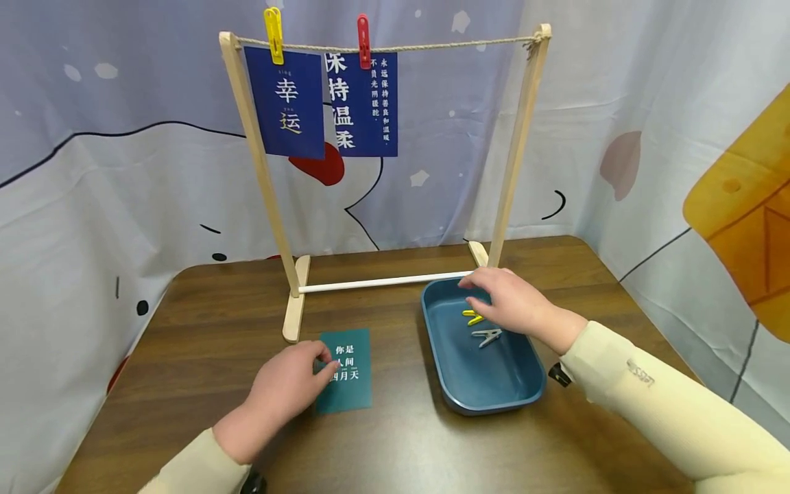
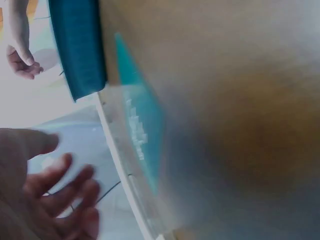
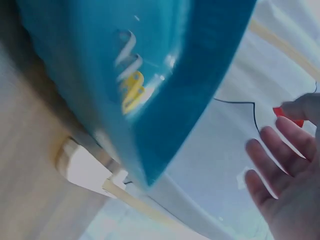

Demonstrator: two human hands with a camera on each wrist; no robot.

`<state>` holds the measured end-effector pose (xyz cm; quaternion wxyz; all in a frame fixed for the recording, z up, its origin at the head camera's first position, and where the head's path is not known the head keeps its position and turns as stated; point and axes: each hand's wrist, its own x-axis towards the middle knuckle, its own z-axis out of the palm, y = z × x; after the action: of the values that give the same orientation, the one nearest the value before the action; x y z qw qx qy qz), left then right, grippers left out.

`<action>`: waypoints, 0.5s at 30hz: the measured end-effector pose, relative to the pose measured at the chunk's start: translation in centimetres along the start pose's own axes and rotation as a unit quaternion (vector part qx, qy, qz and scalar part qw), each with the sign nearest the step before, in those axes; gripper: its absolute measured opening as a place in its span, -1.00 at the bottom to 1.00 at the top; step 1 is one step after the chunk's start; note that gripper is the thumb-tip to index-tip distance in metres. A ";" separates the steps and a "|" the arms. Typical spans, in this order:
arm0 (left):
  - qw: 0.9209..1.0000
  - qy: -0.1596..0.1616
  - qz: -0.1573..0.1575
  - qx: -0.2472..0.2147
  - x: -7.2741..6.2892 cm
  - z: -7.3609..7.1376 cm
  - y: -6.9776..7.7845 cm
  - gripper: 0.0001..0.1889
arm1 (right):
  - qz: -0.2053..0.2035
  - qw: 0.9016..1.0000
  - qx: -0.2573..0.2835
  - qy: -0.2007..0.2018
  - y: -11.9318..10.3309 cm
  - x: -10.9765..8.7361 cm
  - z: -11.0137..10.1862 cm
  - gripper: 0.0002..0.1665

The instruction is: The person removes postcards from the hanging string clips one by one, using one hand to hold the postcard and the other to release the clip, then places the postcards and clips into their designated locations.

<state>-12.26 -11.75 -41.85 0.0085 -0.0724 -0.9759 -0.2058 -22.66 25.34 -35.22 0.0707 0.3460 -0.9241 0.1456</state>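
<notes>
Over the left edge of a green card [image 1: 352, 396] with white writing hovers my left hand [image 1: 286, 381], fingers loosely bent and holding nothing. In the left wrist view the card [image 2: 142, 125] lies flat on the table, apart from those fingers [image 2: 52, 192]. My right hand [image 1: 509, 298] is above the far part of a blue tray [image 1: 453, 394], thumb and fingers spread. Beneath it in the tray are a yellow clothespin [image 1: 474, 319] and a grey clothespin [image 1: 487, 336]; the right wrist view shows the yellow clothespin [image 3: 133, 92] beside grey ones.
A wooden rack [image 1: 518, 151] with a string [image 1: 444, 48] stands at the back. From the string hang two blue cards, one [image 1: 290, 103] under a yellow clothespin [image 1: 273, 34], the other [image 1: 370, 110] under a red clothespin [image 1: 364, 41]. A white rod [image 1: 382, 281] joins the rack's feet.
</notes>
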 end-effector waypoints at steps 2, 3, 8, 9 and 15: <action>0.999 0.036 0.003 -0.036 0.8 -0.6 0.3 -0.84 | 0.004 1.000 -0.001 0.025 -0.1 0.8 -0.6 -0.68; 0.997 0.050 0.006 -0.054 1.2 -0.9 0.5 -0.85 | 0.005 0.999 -0.001 0.039 -0.1 1.2 -0.9 -0.68; 0.982 0.101 0.008 -0.157 3.9 -2.4 1.2 -0.73 | -0.001 0.994 -0.003 0.113 -0.3 3.7 -2.4 -0.70; 0.977 0.107 0.007 -0.182 4.5 -2.7 1.3 -0.70 | -0.005 0.992 -0.002 0.127 -0.3 4.3 -2.8 -0.70; 0.933 0.143 0.005 -0.330 8.4 -4.1 2.5 -0.60 | -0.017 0.981 0.037 0.191 -1.3 8.1 -5.3 -0.69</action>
<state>-20.22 -9.99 -36.68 0.1246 -0.0461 -0.8412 -0.5242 -27.73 21.08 -28.04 0.2357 0.3298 -0.8816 0.2420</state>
